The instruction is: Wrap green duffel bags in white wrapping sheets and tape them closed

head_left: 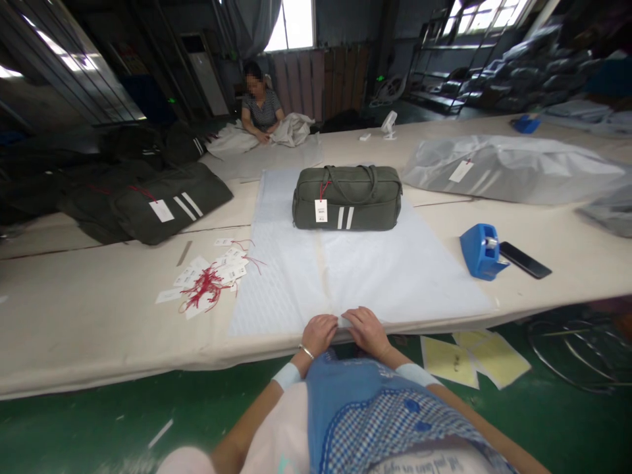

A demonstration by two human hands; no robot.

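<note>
My left hand (320,332) and my right hand (368,330) are side by side at the table's near edge. The fingers of both are closed on the near edge of a white translucent plastic sheet or bag (291,276); I cannot tell which it is. It lies spread flat away from me. On its far part sits a dark green duffel bag (385,204) with two white stripes, its handles folded over the top. A white hang tag (321,210) on a red string hangs at its front.
Left are loose tags with red strings (207,286) and more green bags (143,210). Right are a blue tape dispenser (478,252), a phone (524,259) and a plastic-wrapped bag (518,168). Across the table, a person (264,108) handles pale cloth. Yellow sheets (447,361) lie below the table's edge.
</note>
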